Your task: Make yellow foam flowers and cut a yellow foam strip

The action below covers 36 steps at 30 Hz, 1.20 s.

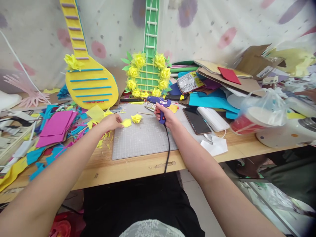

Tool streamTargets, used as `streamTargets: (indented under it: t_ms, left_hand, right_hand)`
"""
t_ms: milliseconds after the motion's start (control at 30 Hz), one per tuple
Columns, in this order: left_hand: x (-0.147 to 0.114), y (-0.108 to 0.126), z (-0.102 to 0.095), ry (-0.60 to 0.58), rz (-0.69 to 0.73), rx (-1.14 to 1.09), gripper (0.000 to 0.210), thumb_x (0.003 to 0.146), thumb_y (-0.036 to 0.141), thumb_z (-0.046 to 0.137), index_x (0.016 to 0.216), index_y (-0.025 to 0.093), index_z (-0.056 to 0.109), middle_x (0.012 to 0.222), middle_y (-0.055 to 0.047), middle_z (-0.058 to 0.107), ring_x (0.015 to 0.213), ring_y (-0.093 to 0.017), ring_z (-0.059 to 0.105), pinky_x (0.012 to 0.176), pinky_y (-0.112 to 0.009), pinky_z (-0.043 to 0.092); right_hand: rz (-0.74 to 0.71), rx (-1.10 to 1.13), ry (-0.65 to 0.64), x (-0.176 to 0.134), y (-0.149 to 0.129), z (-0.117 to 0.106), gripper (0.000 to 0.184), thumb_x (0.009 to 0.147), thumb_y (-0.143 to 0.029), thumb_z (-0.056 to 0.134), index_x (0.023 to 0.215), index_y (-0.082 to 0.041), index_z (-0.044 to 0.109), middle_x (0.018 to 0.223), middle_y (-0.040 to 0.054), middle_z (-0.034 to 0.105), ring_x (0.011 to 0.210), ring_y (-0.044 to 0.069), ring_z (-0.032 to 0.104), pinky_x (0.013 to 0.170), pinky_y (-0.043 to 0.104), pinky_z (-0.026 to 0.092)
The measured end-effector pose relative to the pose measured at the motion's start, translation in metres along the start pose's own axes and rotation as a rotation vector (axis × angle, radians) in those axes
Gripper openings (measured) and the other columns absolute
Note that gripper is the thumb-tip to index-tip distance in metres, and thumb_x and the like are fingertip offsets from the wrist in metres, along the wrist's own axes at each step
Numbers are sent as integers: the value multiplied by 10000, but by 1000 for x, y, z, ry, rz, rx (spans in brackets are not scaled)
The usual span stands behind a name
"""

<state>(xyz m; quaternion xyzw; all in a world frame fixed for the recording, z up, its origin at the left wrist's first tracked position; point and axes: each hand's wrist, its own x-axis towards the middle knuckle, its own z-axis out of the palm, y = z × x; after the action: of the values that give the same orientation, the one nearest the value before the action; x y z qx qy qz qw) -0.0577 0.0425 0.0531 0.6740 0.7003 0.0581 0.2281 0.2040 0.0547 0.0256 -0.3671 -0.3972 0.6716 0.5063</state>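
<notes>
My right hand (pixel 165 114) is wrapped round the handle of a purple glue gun (pixel 159 100), whose nozzle points left above the grey cutting mat (pixel 140 141). Between the fingertips of my left hand (pixel 112 122) is the edge of a small yellow paper petal (pixel 126 123), at the mat's left side. Just right of it lies a yellow paper flower (pixel 136 118). Behind the mat, a green guitar-shaped piece (pixel 151 39) ringed with yellow flowers leans upright. A yellow guitar-shaped piece (pixel 91 85) with blue and purple strips stands to its left.
Magenta sheets (pixel 58 126) and coloured scraps cover the left of the table. A phone (pixel 197 120), a white power bank (pixel 212 118) and a bagged red-and-white cup (pixel 256 117) stand right. The glue gun's black cord (pixel 168 148) hangs over the front edge.
</notes>
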Motion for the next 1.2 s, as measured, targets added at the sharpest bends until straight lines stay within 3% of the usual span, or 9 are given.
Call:
streamTargets:
  t_ms: [200,400,700,833,1200]
  left_hand:
    - [0,-5,5,35,-1,-136,199,499,293,699,624,191,582,630,18,607,614,-136,547,536,-223,373]
    - [-16,1,-7,46,7,-366,302,447,421,736,548,181,583,540,27,527,518,-101,428,486,-220,290]
    - [-34,30,-15,70,-110,-460,226,536,370,697,575,181,578,464,48,404,435,-76,291,449,-238,195]
    - [-35,39,-14,124,-94,-466,202,562,330,681,572,169,560,470,49,406,439,-67,284,449,-231,199]
    - [-24,32,-10,125,-35,-436,207,591,374,658,603,183,580,500,33,433,451,-81,307,437,-231,201]
  right_hand:
    - [13,-13,4,-1,-1,2,419,601,-525,727,614,-164,514,528,-34,515,415,32,375,371,179,308]
    - [-10,-86,-15,-4,-3,4,403,603,-523,718,626,-172,522,578,-21,562,425,37,375,387,192,317]
    - [-73,-458,-114,-12,3,12,374,651,-526,685,646,-171,568,624,9,592,446,48,394,402,200,340]
    - [-56,-555,-108,-12,4,12,377,661,-539,673,702,-174,587,593,0,577,446,59,430,401,201,351]
    - [-53,-648,-74,-12,2,12,372,648,-545,678,644,-189,573,548,-8,557,437,66,442,385,199,348]
